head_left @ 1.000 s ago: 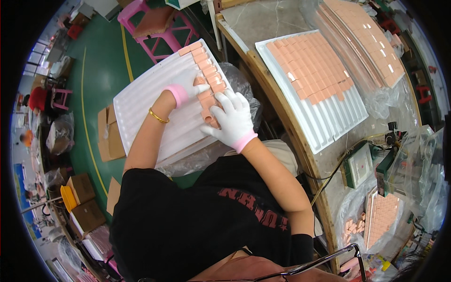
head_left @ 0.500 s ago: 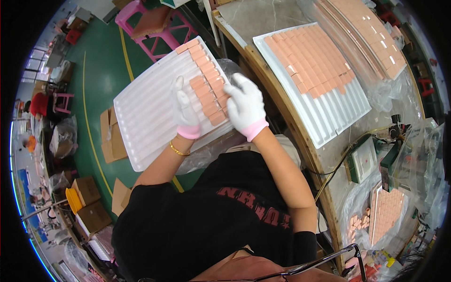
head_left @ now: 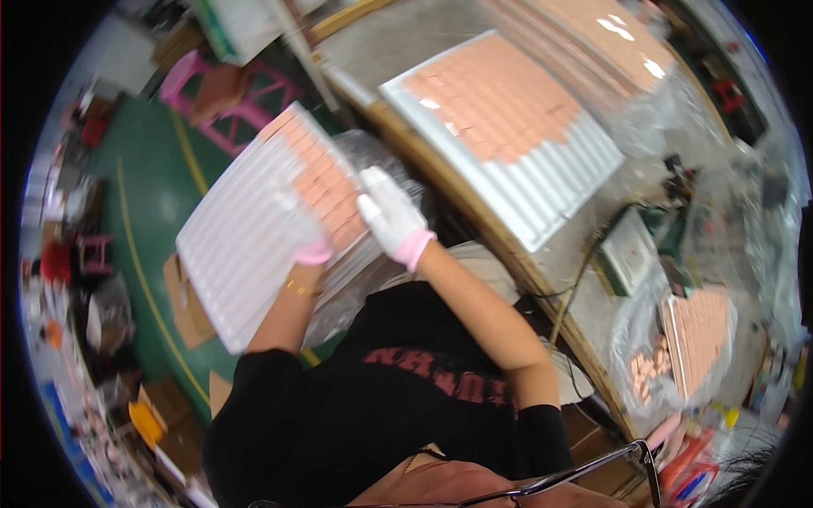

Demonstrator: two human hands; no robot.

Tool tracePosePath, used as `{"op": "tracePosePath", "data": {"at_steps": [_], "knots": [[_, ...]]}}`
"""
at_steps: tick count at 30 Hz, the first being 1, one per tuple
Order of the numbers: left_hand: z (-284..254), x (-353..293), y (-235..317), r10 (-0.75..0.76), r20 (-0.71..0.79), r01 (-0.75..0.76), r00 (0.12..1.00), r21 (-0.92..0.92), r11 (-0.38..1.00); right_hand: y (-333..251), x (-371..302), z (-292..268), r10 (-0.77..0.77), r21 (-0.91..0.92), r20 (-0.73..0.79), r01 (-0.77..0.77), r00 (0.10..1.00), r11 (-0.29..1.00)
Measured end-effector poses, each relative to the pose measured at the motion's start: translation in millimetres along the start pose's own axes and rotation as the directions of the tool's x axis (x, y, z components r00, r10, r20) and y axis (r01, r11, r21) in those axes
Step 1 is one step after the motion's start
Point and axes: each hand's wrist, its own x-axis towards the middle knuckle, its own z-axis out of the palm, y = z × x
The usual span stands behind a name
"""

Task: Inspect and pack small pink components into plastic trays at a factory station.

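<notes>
A white ribbed tray [head_left: 246, 220] slants in front of me, with rows of small peach-coloured blocks [head_left: 318, 173] along its right side. My left hand [head_left: 306, 222], in a white glove with a pink cuff, is over the tray just left of the blocks; motion smears its fingers. At the tray's right edge is my right hand [head_left: 389, 212], gloved the same way. Its fingers are stretched out beside the outer row of blocks, and I see nothing held in them.
On the workbench to the right lies another ribbed tray [head_left: 542, 199], largely covered with peach blocks. Plastic-wrapped blocks [head_left: 584, 34] are behind it. A green-and-white device [head_left: 628, 250] and a bag of loose blocks [head_left: 648, 368] sit nearer. A pink stool [head_left: 182, 80] stands beyond my tray.
The whole view has shifted and turned, so the trays and bench appear further left. My hands stay at the same tray; the right one now lies along its edge, fingers less spread.
</notes>
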Motion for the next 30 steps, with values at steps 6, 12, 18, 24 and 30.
{"op": "tracePosePath", "data": {"at_steps": [6, 12, 18, 24, 30], "knots": [[3.8, 93.6, 84.3, 0.153, 0.019, -0.12, 0.988, -0.531, 0.839, -1.2, -22.3, -77.3, 0.15, 0.221, -0.258, -0.093, 0.954, 0.971], [149.2, 172.2, 101.6, -0.018, 0.613, 0.329, 0.79, -0.398, 0.856, 8.6, -94.9, -146.6, 0.389, 0.511, -0.325, -0.186, 0.862, 0.839], [226.0, 175.5, 51.5, -0.083, 0.806, -0.051, 0.586, 0.138, 0.989, 20.3, -213.1, -204.4, 0.54, 0.519, -0.574, -0.236, 0.616, 0.822], [233.2, 172.8, 42.7, 0.088, 0.789, -0.122, 0.608, -0.016, 0.992, 16.8, -327.2, -299.5, 0.197, -0.081, -0.94, -0.744, 0.278, 0.664], [245.0, 165.6, 67.9, 0.095, 0.777, -0.155, 0.622, 0.003, 0.988, 40.0, -413.6, -378.7, 0.326, 0.032, -0.945, -0.999, -0.029, 0.003]]}}
